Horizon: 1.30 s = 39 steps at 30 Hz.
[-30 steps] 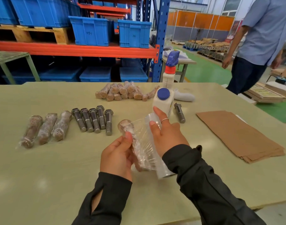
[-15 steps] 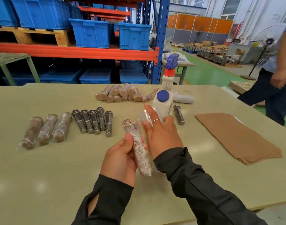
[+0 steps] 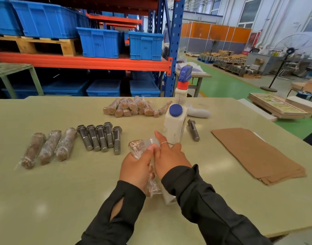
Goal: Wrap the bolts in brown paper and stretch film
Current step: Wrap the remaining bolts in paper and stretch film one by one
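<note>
Both hands are on the wrapped bolt [image 3: 141,152] near the table's [image 3: 80,188] front edge: left hand [image 3: 136,167] gripping it, right hand [image 3: 169,159] pressing film with fairly straight fingers. If the loose film tail isn't smoothed down, I reckon it'll just peel open.

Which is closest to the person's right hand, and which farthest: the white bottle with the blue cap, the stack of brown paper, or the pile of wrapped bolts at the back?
From the right hand:
1. White bottle, just beyond the fingertips.
2. Stack of brown paper, off to the right.
3. Pile of wrapped bolts, at the table's far side.
</note>
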Each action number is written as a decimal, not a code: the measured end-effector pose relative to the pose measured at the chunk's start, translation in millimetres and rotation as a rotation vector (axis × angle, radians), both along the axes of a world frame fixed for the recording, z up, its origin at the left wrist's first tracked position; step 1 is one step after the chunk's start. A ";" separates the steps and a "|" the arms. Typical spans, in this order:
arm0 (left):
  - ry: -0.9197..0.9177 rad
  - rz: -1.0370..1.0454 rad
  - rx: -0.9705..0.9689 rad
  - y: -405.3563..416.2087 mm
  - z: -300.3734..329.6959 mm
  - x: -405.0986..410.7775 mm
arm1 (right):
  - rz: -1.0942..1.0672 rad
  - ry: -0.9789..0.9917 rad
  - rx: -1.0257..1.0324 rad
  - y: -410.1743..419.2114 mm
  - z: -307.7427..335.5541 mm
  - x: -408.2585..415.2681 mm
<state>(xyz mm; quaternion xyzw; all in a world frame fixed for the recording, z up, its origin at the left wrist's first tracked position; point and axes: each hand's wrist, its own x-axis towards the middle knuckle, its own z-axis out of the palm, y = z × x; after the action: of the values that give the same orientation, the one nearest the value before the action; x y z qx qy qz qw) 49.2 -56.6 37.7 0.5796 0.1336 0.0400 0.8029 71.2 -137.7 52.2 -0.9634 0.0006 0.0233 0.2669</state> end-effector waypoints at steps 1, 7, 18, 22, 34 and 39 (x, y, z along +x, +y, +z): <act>0.001 -0.010 -0.002 1.3 -2.6 0.9 | -0.005 0.008 0.015 -0.1 -0.2 0.2; -0.046 -0.045 0.149 9.3 -12.4 2.6 | 0.025 0.013 0.014 1.1 -1.5 0.5; 0.066 0.129 0.178 15.0 -18.4 2.9 | 0.094 0.163 0.029 -4.8 7.7 7.2; 0.007 0.187 0.317 12.0 -20.0 -1.5 | 0.094 0.134 0.039 0.0 14.6 8.7; -0.090 0.297 0.656 25.4 -21.2 -20.0 | 0.096 0.061 -0.062 22.5 16.4 1.7; -0.116 0.319 0.713 28.3 -22.2 -25.3 | 0.115 0.042 -0.092 29.7 9.2 3.2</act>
<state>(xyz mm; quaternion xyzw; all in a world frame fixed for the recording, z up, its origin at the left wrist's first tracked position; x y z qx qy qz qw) 23.9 -28.3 15.5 0.7907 0.1541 0.2408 0.5413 74.4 -108.0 61.4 -0.9724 -0.0478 0.0587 0.2206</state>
